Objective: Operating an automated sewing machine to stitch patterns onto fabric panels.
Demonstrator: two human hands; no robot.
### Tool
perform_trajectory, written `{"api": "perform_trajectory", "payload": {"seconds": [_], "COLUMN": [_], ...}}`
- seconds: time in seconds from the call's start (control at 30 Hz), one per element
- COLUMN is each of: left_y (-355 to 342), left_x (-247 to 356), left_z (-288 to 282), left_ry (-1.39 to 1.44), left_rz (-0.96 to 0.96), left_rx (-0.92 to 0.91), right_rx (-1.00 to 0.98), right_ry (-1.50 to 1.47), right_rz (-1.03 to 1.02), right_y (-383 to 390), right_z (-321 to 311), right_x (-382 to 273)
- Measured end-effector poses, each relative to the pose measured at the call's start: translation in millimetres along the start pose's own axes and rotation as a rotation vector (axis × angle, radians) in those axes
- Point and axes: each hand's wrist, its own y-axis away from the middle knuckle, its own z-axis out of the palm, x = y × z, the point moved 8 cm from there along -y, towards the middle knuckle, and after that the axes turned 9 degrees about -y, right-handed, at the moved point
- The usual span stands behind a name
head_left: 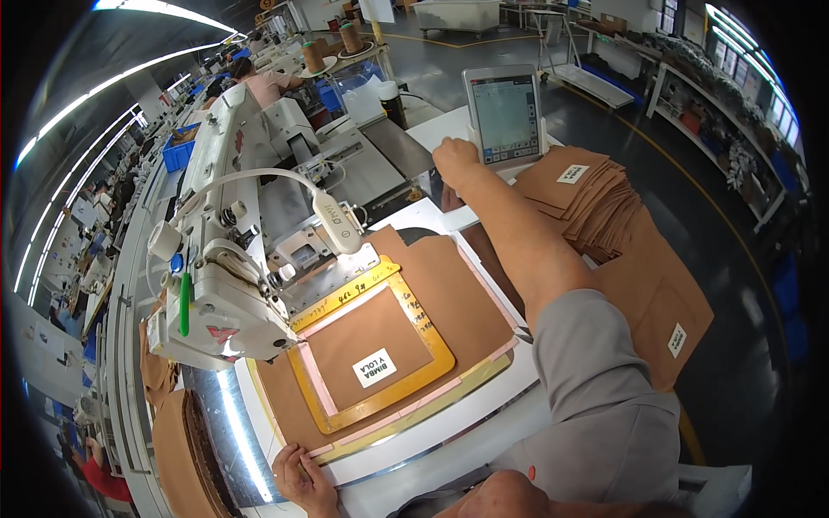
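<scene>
From the head view, I have the brown panel (477,298) lying flat on a white board (458,425), in front of and partly beneath the sewing head (229,302). A yellow frame (429,326) lies over the panel; a white label (374,368) shows inside its opening.

Left hand (305,479): positioned at the panel's near left corner. Its fingers are bent and touch the edge; I cannot tell whether they pinch it.

Right hand (456,162): extended beyond the panel to just left of the upright screen (507,116). Its fingers are curled in; from this angle I cannot tell whether they are clenched on anything.

Adjacent items: a fanned stack of brown pieces (587,207) sits to the right of the right forearm, below the screen. A second brown stack (186,457) lies left of the left hand. A white lamp (337,224) hangs above the panel's far edge. A green pen-shaped item (184,304) stands upright against the sewing head.
</scene>
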Motion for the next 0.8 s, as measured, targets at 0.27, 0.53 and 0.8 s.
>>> {"api": "perform_trajectory", "payload": {"seconds": [0.27,0.53,0.8], "left_y": [1,0,0], "left_x": [-2,-2,-6], "left_z": [9,6,5], "left_ry": [0.067,0.05,-0.01], "left_rz": [-0.009,0.018,-0.072], "left_rx": [0.055,0.1,-0.041], "right_rx": [-0.078,-0.097,-0.102], "right_ry": [-0.197,-0.19,-0.071], "right_rz": [-0.058,0.196,0.259], "right_y": [22,54,95], "right_z": [-10,-109,-106], "right_x": [-5,101,168]}}
